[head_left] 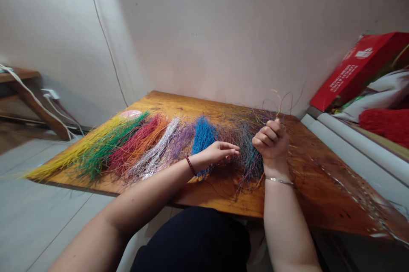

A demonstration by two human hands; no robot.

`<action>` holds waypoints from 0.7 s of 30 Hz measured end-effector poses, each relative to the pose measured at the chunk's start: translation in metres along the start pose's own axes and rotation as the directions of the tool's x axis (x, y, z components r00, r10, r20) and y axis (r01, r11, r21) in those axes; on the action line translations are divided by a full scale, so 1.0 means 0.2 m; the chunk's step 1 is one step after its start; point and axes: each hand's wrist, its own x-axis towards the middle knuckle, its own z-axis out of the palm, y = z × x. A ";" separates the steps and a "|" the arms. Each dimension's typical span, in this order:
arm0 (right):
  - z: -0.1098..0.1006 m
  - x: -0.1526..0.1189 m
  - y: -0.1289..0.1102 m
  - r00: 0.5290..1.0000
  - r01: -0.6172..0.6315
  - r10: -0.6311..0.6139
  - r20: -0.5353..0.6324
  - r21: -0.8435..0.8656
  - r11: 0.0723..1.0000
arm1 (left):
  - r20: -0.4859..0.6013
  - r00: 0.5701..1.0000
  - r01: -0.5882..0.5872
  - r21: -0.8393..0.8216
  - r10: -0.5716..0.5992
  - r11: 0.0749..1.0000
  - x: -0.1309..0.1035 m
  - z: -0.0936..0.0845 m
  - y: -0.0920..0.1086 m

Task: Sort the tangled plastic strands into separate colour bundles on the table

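Bundles of thin coloured strands lie in a row on a wooden table [319, 195]: yellow [73, 148], green [105, 148], red [137, 144], white [159, 148], purple [180, 140], blue [203, 133] and grey-blue [247, 148] among them. My right hand [271, 139] is raised above the right end of the row, its fingers closed round a few thin strands [280, 103] that stick up from the fist. My left hand [225, 151] hovers by the blue and brownish strands, fingers stretched and slightly bent, with nothing visible in them.
At the right, a red box [358, 67], red material [386, 125] and long white rolls [364, 144] lie beside the table. A pink round item [130, 114] sits behind the green strands. A wooden bench [47, 105] with white cables stands at the left.
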 end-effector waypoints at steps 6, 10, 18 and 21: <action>0.01 0.00 0.00 0.999 -0.013 0.011 0.031 0.039 0.999 | 0.069 0.998 0.021 -0.122 -0.012 0.992 -0.05 0.00 0.07; 0.00 0.00 0.00 0.999 -0.003 0.002 0.033 0.028 1.000 | 0.112 0.993 0.046 -0.161 -0.028 0.986 -0.07 0.00 0.09; 0.01 0.00 0.00 0.996 0.021 -0.027 -0.087 -0.078 0.997 | 0.236 0.969 0.133 -0.278 -0.067 0.951 -0.07 0.03 0.09; 0.01 0.00 0.00 0.998 0.014 -0.017 -0.054 -0.057 0.998 | 0.232 0.970 0.130 -0.269 -0.067 0.954 -0.08 0.04 0.09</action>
